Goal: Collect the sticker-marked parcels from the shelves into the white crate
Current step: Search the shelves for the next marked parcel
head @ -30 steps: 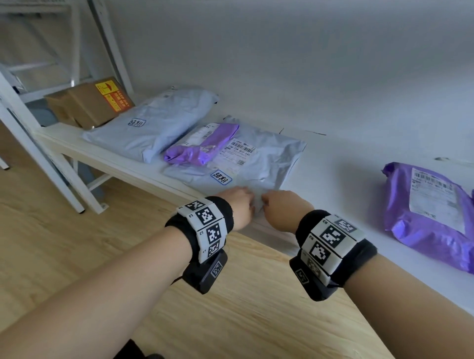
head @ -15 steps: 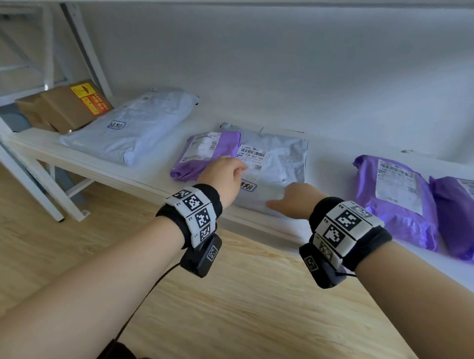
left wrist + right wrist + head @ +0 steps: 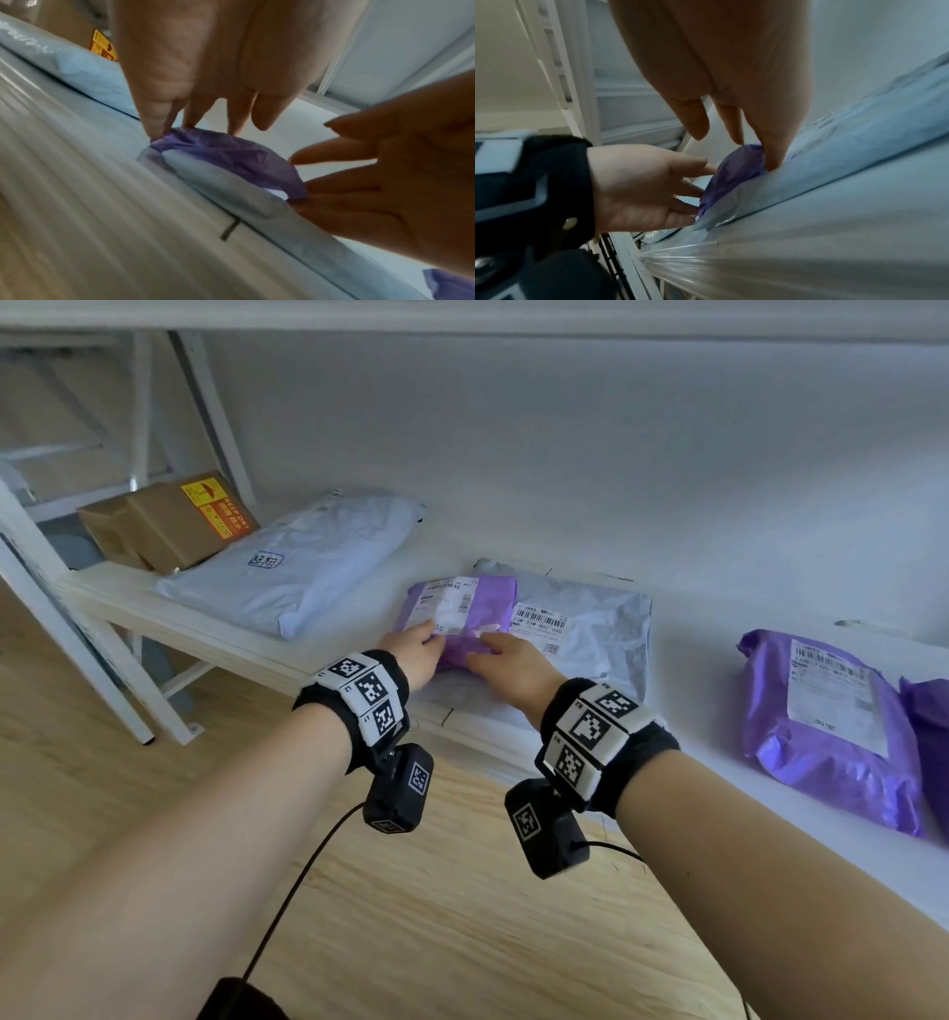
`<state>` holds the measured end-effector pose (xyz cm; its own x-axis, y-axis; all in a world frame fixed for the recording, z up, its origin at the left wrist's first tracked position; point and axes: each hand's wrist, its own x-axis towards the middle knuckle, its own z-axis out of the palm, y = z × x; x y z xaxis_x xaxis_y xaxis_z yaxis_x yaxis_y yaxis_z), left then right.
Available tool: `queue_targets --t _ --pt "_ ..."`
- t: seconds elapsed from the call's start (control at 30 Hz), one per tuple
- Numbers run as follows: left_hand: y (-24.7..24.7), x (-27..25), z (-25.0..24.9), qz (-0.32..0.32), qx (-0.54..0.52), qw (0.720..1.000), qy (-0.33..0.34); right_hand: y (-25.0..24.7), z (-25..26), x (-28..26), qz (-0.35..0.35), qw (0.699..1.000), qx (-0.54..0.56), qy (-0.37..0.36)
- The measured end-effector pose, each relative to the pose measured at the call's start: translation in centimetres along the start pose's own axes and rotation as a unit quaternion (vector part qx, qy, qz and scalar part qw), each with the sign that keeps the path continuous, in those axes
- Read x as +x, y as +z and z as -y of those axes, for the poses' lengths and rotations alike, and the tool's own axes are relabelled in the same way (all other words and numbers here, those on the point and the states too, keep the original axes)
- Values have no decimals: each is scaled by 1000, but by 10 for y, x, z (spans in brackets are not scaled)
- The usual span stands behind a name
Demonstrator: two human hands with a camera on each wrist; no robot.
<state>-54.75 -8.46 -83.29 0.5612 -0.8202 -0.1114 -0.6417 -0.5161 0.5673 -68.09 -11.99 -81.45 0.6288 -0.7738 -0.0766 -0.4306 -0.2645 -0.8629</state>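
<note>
A small purple parcel (image 3: 462, 613) with a white label lies on top of a flat grey parcel (image 3: 590, 634) on the low shelf (image 3: 205, 629). My left hand (image 3: 421, 645) touches its near left corner with straight fingers, the thumb free. My right hand (image 3: 494, 650) lays straight fingertips on its near right end. In the left wrist view the purple parcel (image 3: 231, 154) sits between the left hand (image 3: 205, 125) and the right hand (image 3: 372, 178). In the right wrist view one fingertip of the right hand (image 3: 731, 134) presses where the purple parcel (image 3: 731, 174) meets the grey parcel (image 3: 847, 162).
A large grey parcel (image 3: 298, 567) with a blue sticker (image 3: 265, 560) and a cardboard box (image 3: 164, 526) lie further left. Two more purple parcels (image 3: 832, 731) lie at the right. An upper shelf (image 3: 462, 315) hangs close overhead. White uprights (image 3: 77, 629) stand on the wooden floor (image 3: 462, 916).
Both hands have moved from the grey parcel's front edge up onto the near end of the small purple parcel. My view has shifted nearer the shelf.
</note>
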Motion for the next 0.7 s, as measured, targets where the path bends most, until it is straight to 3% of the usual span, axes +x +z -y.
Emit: queue_targets --t 0.2,0.33,0.5,0.7 --pt "7 -8 -6 -42 -61 996 45 -10 -21 7 -87 993 76 35" --pt "8 -7 -11 -61 -67 996 19 -15 -26 6 -149 985 76 37" --pt "9 -9 -17 -55 -63 996 -40 -26 -29 -6 -203 975 95 -5" --pt "12 -20 -59 -23 -147 989 15 -66 -43 -31 -258 950 172 -28"
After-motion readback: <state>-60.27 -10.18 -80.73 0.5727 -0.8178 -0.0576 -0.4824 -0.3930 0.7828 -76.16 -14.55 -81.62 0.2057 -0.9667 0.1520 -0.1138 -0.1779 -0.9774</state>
